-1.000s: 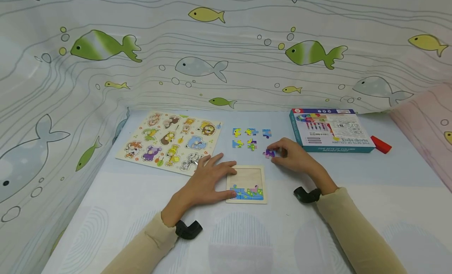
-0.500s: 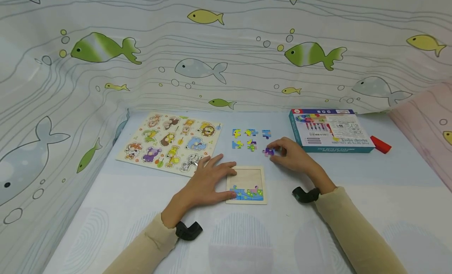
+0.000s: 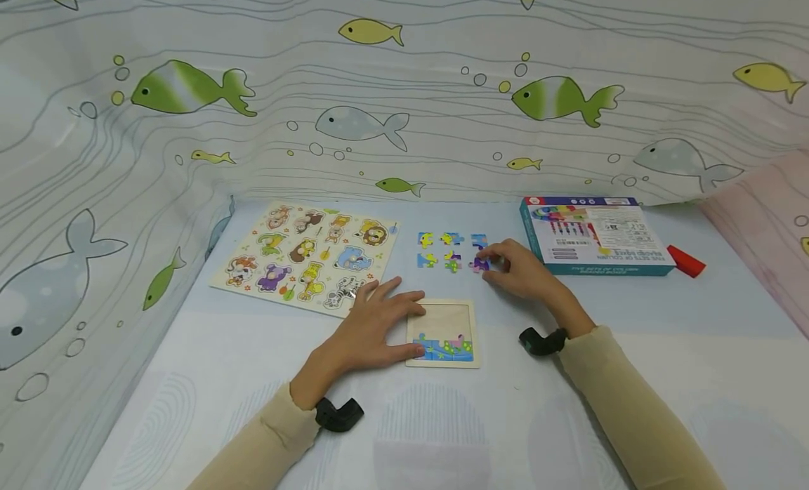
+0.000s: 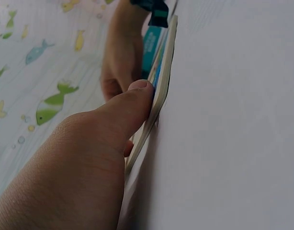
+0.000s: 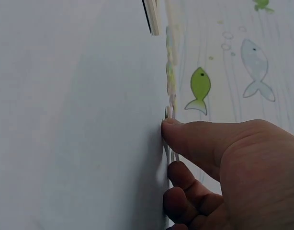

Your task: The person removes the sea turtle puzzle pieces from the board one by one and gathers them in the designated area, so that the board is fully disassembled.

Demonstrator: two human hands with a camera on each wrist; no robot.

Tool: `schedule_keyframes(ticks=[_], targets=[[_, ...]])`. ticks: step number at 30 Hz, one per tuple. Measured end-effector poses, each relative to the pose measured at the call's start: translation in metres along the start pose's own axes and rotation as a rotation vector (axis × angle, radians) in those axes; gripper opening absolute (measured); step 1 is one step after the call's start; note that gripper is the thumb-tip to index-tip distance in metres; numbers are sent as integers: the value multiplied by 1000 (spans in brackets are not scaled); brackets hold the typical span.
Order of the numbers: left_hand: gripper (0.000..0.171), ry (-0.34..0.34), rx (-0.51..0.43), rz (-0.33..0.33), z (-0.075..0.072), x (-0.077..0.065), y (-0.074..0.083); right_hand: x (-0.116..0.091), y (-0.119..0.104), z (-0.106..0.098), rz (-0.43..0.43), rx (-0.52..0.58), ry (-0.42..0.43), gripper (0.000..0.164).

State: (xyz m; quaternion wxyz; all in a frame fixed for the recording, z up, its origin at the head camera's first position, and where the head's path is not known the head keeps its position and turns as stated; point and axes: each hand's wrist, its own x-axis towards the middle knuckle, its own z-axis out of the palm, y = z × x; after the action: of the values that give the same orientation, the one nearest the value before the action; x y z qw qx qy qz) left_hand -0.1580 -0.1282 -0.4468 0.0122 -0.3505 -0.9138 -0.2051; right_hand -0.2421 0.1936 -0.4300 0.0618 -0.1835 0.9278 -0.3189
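Observation:
My left hand (image 3: 373, 328) lies with spread fingers on the left edge of a small square wooden puzzle tray (image 3: 475, 339). Joined blue and green jigsaw pieces (image 3: 451, 349) fill the tray's lower part; its upper part shows bare wood. In the left wrist view the thumb (image 4: 132, 103) presses on the tray's rim. Behind the tray, my right hand (image 3: 521, 269) pinches a purple puzzle piece (image 3: 478, 265) low at the table, partly hidden by the fingers. Several loose yellow, blue and green pieces (image 3: 426, 260) lie in two rows left of and behind it.
A wooden board with animal pictures (image 3: 310, 255) lies at the back left, its near corner by my left fingers. A flat teal-edged box (image 3: 594, 237) lies at the back right, with a red object (image 3: 685, 261) beside it. Fish-printed cloth (image 3: 360, 167) rises behind.
My right hand has shifted slightly left and back with the purple piece, bringing it closer to the rows of loose pieces. The left hand stays on the tray.

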Motion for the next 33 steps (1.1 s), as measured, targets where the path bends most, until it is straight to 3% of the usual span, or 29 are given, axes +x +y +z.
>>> schedule_keyframes(ticks=[10,33], targets=[[54,-5,0,-5,1,-1,0,5,2,-4,24,-6,-34,36],[55,-15,2,-17,-1,-1,1,8,-1,-1,81,-5,4,32]])
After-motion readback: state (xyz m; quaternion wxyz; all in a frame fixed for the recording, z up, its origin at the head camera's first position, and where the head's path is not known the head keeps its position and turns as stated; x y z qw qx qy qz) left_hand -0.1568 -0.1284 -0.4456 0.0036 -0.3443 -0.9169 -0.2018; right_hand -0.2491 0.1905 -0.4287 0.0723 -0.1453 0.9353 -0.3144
